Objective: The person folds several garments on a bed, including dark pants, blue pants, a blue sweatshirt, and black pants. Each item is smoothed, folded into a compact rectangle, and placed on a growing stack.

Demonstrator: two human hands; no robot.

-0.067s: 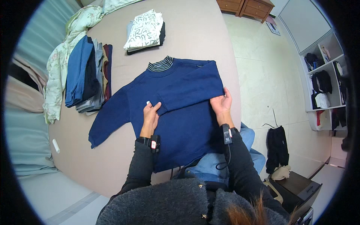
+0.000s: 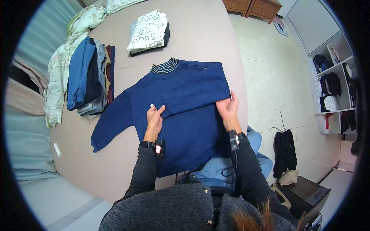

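far left of the left hand and beyond it, a flowered quilt (image 2: 58, 77) lies along the edge of the bed (image 2: 96, 169); nearer the person, a small white tube (image 2: 57, 150) rests left of the same hand. between quilt and hand, and farther out, is a row of folded clothes (image 2: 81, 73) in blue, grey, tan and dark red. the navy sweater (image 2: 185, 134) lies spread under and between both hands, striped collar beyond them, one sleeve out to the left, the other folded across the chest. the left hand (image 2: 154, 119), fingers curled, touches the folded sleeve's cuff; whether it pinches the cloth cannot be told. straight beyond it sits a pile of folded shirts (image 2: 148, 32). the right hand (image 2: 228, 109), palm up, meets the folded sleeve at its outer bend; its grip is likewise unclear. right of it, black trousers (image 2: 284, 152) lie on the floor, and farther right stands a white shelf (image 2: 321, 111) holding clothes.
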